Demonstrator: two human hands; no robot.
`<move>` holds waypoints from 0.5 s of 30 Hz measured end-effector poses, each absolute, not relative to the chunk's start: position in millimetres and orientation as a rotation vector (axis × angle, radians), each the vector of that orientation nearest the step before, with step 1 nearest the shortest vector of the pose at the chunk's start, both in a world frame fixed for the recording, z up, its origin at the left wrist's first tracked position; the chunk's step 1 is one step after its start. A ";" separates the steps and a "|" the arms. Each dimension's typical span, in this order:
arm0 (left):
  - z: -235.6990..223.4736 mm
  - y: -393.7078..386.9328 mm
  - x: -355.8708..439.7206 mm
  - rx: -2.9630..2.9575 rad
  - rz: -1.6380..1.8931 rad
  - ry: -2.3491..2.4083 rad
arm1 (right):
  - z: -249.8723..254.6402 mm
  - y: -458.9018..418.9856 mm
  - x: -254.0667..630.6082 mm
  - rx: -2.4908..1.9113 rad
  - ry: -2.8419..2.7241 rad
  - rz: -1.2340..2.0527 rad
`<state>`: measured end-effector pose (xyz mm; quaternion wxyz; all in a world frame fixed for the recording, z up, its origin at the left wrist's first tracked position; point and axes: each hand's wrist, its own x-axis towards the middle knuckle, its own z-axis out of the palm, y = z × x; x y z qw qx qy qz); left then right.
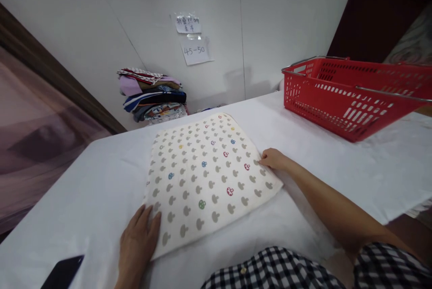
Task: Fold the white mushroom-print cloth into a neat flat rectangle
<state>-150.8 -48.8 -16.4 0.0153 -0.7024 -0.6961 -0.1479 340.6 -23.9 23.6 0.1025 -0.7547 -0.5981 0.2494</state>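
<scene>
A cream cloth (209, 176) printed with grey and a few coloured mushrooms lies flat on the white-covered table in front of me, squared off and slightly turned. At its near left edge rests my left hand (139, 237), fingers stretched forward and thumb lying over the cloth's border. My right hand (272, 159) is at the right edge, its fingertips pinched on the border there. Whether the cloth is one layer or several I cannot tell.
A red plastic basket (337, 95) with metal handles stands at the back right of the white table cover (111, 176). A dark phone-like object (64, 272) lies at the near left. Folded fabrics (153, 95) are stacked beyond the far edge, below paper signs (195, 50) on the wall.
</scene>
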 end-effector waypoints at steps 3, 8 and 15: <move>-16.8 -48.5 -151.4 -2.186 -0.449 -2.167 | 23.3 -25.7 336.8 -2.247 -1.767 0.633; -17.2 -48.3 -152.4 -2.193 -0.439 -2.130 | 28.9 -34.5 329.3 -2.301 -1.666 0.564; -17.9 -48.6 -152.6 -2.208 -0.449 -2.127 | 32.7 -40.9 325.7 -2.277 -1.668 0.488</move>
